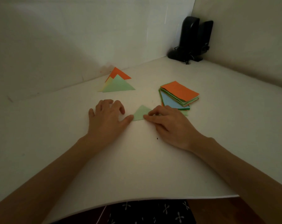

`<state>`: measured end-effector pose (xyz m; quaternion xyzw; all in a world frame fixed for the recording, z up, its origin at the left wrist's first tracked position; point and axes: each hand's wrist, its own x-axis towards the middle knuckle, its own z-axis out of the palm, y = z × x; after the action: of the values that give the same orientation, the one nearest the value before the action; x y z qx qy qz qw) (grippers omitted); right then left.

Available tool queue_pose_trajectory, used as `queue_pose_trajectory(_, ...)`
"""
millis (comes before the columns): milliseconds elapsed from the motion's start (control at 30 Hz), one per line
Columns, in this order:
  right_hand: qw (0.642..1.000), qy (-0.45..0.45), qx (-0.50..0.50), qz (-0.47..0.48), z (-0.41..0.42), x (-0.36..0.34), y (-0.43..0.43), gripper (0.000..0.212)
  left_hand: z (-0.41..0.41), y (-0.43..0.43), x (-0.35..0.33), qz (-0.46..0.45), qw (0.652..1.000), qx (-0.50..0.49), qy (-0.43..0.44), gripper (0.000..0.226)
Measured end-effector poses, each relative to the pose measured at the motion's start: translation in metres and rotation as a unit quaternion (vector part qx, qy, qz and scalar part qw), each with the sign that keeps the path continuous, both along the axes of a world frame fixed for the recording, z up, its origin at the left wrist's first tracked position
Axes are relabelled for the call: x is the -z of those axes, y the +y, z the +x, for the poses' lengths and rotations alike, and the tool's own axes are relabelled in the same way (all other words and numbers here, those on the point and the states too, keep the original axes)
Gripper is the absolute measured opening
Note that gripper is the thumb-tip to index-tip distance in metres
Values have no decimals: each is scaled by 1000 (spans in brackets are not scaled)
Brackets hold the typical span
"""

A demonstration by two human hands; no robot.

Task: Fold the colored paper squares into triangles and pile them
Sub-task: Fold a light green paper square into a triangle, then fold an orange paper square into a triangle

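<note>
A light green paper folded into a triangle (141, 113) lies on the white table (137, 167) between my hands. My left hand (107, 118) rests flat on the table, and its thumb tip touches the triangle's left corner. My right hand (167, 122) covers the right part of the triangle and presses it with curled fingertips. Behind them lies a pile of folded triangles (117, 81), orange, yellow and green. A stack of unfolded colored squares (179, 94), orange on top, sits to the right.
Two black speakers (194, 38) with cables stand in the far corner against the white walls. The table's front edge (137, 200) curves close to my body, with dark patterned cloth below it.
</note>
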<state>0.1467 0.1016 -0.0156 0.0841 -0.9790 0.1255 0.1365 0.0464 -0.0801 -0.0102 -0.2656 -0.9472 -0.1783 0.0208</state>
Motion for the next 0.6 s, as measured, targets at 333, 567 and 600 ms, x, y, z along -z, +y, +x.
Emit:
queue_pose_trajectory(333, 986, -30, 163, -38, -38, -15, -20, 34, 10, -22, 4, -15, 957, 236, 166, 41)
queue_pose_trajectory(567, 957, -31, 287, -35, -70, -10, -12, 43, 11, -22, 4, -43, 950, 233, 204, 42)
queue_pose_trajectory(600, 957, -21, 287, -23, -73, -13, -9, 41, 13, -21, 3, -48, 950, 228, 206, 42)
